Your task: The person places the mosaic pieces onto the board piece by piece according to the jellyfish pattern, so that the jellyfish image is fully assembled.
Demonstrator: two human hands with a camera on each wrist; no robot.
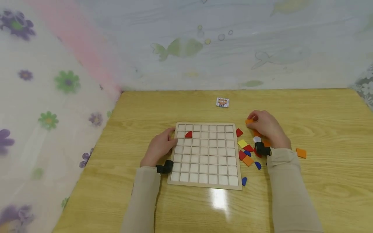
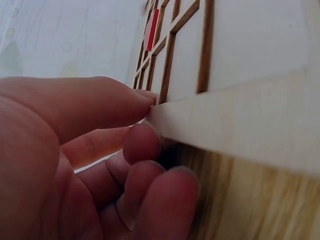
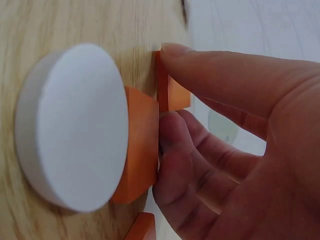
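A wooden grid board (image 1: 205, 185) lies on the table with one red quarter-circle tile (image 1: 189, 134) in a cell near its upper left. My left hand (image 1: 158, 147) grips the board's left edge, thumb at the rim and curled fingers against its side, as the left wrist view shows. To the right of the board, my right hand (image 1: 268, 128) pinches an orange tile (image 1: 249, 121) between thumb and fingers, close over the table. In the right wrist view a white disc (image 3: 82, 127) and another orange tile (image 3: 140, 145) lie beside these fingers.
Between board and right arm are scattered a yellow tile (image 1: 242, 143), blue half-circles (image 1: 257, 165), and several red and orange tiles. Another orange tile (image 1: 301, 153) lies right of the right sleeve. A small pattern card (image 1: 222, 102) lies behind the board. Walls border the table's back and left.
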